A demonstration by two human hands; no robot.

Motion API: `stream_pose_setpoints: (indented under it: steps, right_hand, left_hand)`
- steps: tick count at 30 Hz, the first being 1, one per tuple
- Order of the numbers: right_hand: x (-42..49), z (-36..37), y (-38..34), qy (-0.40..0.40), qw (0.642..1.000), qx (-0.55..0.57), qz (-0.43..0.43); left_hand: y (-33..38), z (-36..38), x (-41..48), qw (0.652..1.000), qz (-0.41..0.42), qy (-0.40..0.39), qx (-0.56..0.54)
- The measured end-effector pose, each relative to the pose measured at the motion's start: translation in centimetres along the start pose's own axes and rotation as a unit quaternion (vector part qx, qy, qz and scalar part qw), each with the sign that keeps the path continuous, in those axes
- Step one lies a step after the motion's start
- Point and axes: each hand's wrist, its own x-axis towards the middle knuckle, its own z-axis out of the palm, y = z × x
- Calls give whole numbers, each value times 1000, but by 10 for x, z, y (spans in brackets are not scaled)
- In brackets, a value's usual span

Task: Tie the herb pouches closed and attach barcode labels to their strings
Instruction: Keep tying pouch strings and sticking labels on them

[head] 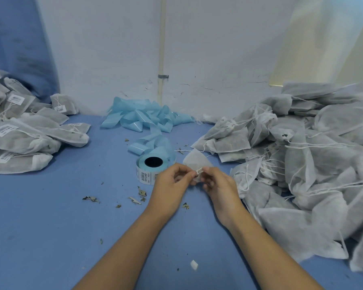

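Observation:
A small white barcode label [199,170] is pinched between the fingertips of my left hand [173,181] and my right hand [218,183] at the centre of the blue table. Just behind my hands lies a grey-white herb pouch [194,161]; its string is hidden by my fingers. The label roll [152,166] with its blue backing stands right beside my left hand, printed labels facing me.
A heap of pouches with loose strings [302,164] fills the right side. Labelled pouches [29,132] are stacked at the left. Used blue backing strip [145,118] is piled against the wall. Herb crumbs [138,195] and a white scrap [193,264] lie on the table [61,216].

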Motion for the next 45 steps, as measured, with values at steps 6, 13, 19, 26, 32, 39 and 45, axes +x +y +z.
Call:
stream_pose_setpoints:
  steps: [6, 13, 19, 26, 32, 39, 45]
  right_hand:
    - [4, -2, 1, -3, 993, 116, 39]
    - [6, -3, 2, 9, 985, 164, 49]
    - [7, -7, 2, 0, 977, 206, 58]
    - [9, -9, 0, -28, 972, 221, 72]
    - [3, -6, -4, -143, 947, 265, 115]
    - [-5, -9, -9, -256, 917, 281, 118]
    - [-3, -11, -9, -263, 913, 291, 110]
  left_hand:
    - [1, -1, 0, 1000, -4, 10, 26]
    - [-1, -2, 2, 998, -15, 19, 59]
    - [-1, -2, 2, 995, -31, 18, 88]
    - [0, -4, 0, 972, 13, -4, 233]
    - [-4, -2, -4, 904, 156, -88, 389]
    - [-7, -8, 0, 927, 141, 1, 347]
    - [-2, -7, -3, 939, 153, 46, 305]
